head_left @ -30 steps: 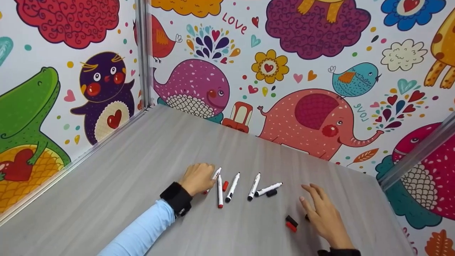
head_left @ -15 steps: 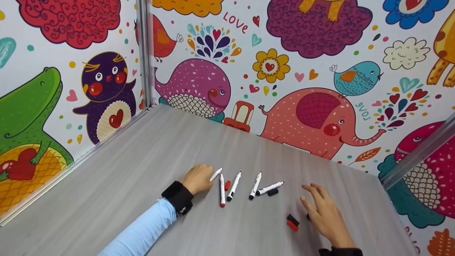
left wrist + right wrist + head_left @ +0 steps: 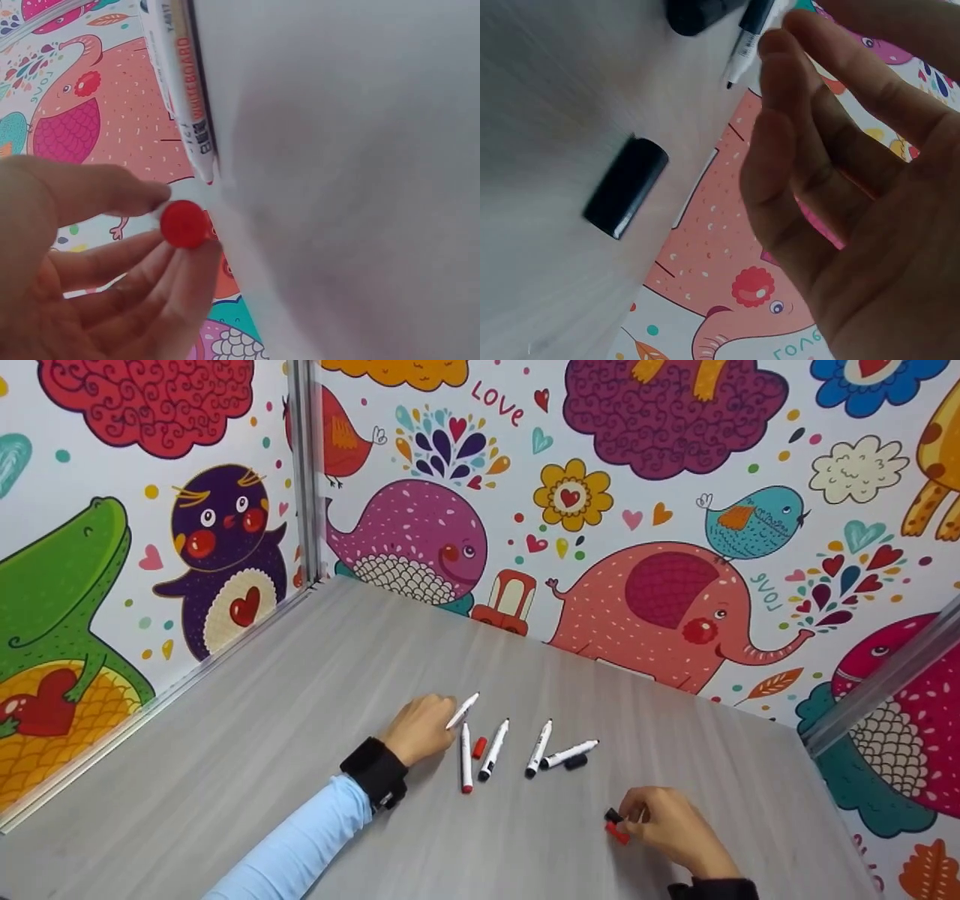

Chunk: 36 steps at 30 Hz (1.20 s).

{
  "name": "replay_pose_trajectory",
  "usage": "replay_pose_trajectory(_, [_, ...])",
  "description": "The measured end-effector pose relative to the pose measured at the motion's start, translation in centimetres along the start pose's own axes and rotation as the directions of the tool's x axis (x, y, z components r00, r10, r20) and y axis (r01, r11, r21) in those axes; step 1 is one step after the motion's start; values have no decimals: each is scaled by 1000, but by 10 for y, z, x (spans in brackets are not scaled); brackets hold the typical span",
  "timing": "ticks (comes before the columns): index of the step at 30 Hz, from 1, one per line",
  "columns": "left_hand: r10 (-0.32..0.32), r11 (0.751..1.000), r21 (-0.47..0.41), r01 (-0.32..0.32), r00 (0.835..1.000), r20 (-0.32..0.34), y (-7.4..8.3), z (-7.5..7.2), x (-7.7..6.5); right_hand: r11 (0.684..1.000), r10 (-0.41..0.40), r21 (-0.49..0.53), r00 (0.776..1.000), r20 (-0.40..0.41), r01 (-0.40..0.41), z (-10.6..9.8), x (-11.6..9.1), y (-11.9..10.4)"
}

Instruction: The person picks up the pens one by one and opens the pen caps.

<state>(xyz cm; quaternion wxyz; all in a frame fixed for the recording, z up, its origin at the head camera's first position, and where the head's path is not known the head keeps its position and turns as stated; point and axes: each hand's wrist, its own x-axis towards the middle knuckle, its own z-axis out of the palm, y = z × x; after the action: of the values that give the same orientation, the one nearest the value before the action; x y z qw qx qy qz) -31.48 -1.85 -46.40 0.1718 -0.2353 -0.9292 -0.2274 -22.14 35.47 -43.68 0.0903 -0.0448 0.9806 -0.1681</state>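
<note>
My left hand [image 3: 421, 729] pinches a white whiteboard marker [image 3: 463, 710] between thumb and fingers, its tip pointing up and away. In the left wrist view the red end [image 3: 185, 223] of this marker faces the camera. My right hand [image 3: 671, 825] reaches down with bent fingers, its thumb and fingertips right at a red cap [image 3: 616, 834]. A black cap [image 3: 613, 815] lies beside the red one. I cannot tell whether the fingers grip the red cap. Another black cap [image 3: 626, 187] lies on the table below the right hand in the right wrist view.
Beside the left hand lies a red-ended marker [image 3: 466, 757], with a loose red cap [image 3: 479, 748] next to it. Several black-ended markers, one here [image 3: 570, 754], and a black cap [image 3: 576, 762] lie mid-table. Patterned walls [image 3: 510, 510] border the grey table [image 3: 337, 660].
My right hand has come down and left to the red and black caps, its fingers bending from a spread pose. The left hand has lifted its marker slightly, tip moving up.
</note>
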Motion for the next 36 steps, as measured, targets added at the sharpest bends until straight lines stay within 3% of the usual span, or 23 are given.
replay_pose_trajectory(5, [24, 1000, -2, -24, 998, -52, 4, -3, 1, 1000, 28, -13, 998, 48, -27, 8, 2, -1])
replay_pose_trajectory(12, [27, 1000, -8, -28, 998, -58, 10, -7, 3, 997, 31, -71, 998, 54, -27, 17, 5, -7])
replay_pose_trajectory(18, [33, 999, -11, -33, 998, -45, 15, -8, 3, 996, 5, -94, 999, 35, -1, 17, 5, -10])
replay_pose_trajectory(22, [39, 999, -36, -41, 999, -38, 22, -10, 3, 997, -21, -78, 999, -32, 18, 12, 4, -12])
replay_pose_trajectory(26, [68, 995, -68, -71, 997, -39, 30, -13, 2, 999, -34, 7, 986, -163, 35, 3, 1, -15])
replay_pose_trajectory(30, [101, 991, -85, -105, 994, -45, 42, -16, 1, 984, -43, 150, 945, -324, 96, -3, -2, -16])
replay_pose_trajectory(33, [132, 986, -99, -137, 989, -61, 51, -19, -1, 944, -26, 293, 915, -402, 155, -7, -5, -19])
replay_pose_trajectory(36, [160, 977, -133, -169, 984, -75, 61, -21, -3, 876, 19, 444, 907, -420, 187, -11, -8, -23])
